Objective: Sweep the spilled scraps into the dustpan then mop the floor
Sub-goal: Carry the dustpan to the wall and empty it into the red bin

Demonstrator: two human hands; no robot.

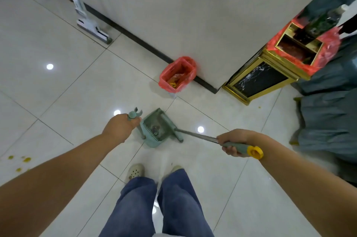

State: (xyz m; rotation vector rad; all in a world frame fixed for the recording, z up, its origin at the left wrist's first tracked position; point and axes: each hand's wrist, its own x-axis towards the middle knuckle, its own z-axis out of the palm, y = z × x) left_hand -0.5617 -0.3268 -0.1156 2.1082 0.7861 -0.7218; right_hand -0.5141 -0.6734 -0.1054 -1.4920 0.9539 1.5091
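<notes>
Curling my left fingers (135,121) round the dustpan handle (133,115), right fingers (230,150) round the broom (197,135); yellow scraps (25,159) lie well left.

L hand (120,126) is out front-left, bare arm nearly straight, back of hand up, fingers curled round the top of the dustpan handle (133,115). R hand (234,143) is fwd on the right w/ bare forearm angled in, fist wrapped round the green grip of the broom handle (241,147). Hands are well apart at approx the same level; legs in jeans stand below, feet side by side.
</notes>
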